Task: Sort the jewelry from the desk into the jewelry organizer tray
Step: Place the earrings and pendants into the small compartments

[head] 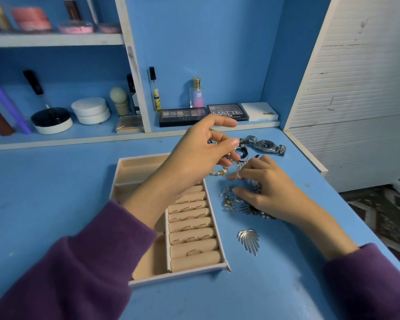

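A beige jewelry organizer tray (125,172) lies on the blue desk, with several thin rings (189,219) pushed into its padded rolls. My left hand (194,155) hovers over the tray's far right corner, its fingers pinched on a tangle of beaded bracelets (237,161). My right hand (266,188) rests on the pile of chains and beads (229,200) to the right of the tray, fingers on a strand of the same tangle. A silver watch (264,145) lies behind the hands. A silver leaf-shaped brooch (249,240) lies alone in front of the pile.
Eyeshadow palettes (183,115), a white compact (260,111) and small perfume bottles (196,93) line the back ledge. Jars and cosmetics (90,110) fill the left shelf. A white slatted panel (356,88) stands on the right, where the desk edge drops to the floor.
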Tool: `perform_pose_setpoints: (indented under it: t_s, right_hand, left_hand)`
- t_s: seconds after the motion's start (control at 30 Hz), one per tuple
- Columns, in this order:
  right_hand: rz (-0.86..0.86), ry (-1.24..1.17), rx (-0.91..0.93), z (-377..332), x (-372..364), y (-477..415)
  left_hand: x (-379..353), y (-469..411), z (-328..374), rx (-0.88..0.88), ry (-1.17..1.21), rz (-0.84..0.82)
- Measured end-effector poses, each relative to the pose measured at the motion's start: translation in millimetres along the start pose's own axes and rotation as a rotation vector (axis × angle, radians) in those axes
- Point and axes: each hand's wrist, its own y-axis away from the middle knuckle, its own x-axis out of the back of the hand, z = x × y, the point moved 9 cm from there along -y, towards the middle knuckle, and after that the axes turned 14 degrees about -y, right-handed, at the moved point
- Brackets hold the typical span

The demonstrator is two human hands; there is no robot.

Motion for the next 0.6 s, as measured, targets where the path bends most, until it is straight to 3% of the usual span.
perform_pose_setpoints:
  t_s: [0.33, 0.6]
  right_hand:
    - [-0.039, 0.038, 0.064, -14.2, -6.0, -8.8]
    - [0.156, -0.589, -0.15, -15.5, 19.0, -7.0]
  left_hand:
    - [18.7, 12.5, -11.6, 0.031, -0.048, 0.034]
    - [62.4, 32.9, -5.5, 0.015, 0.035, 0.121]
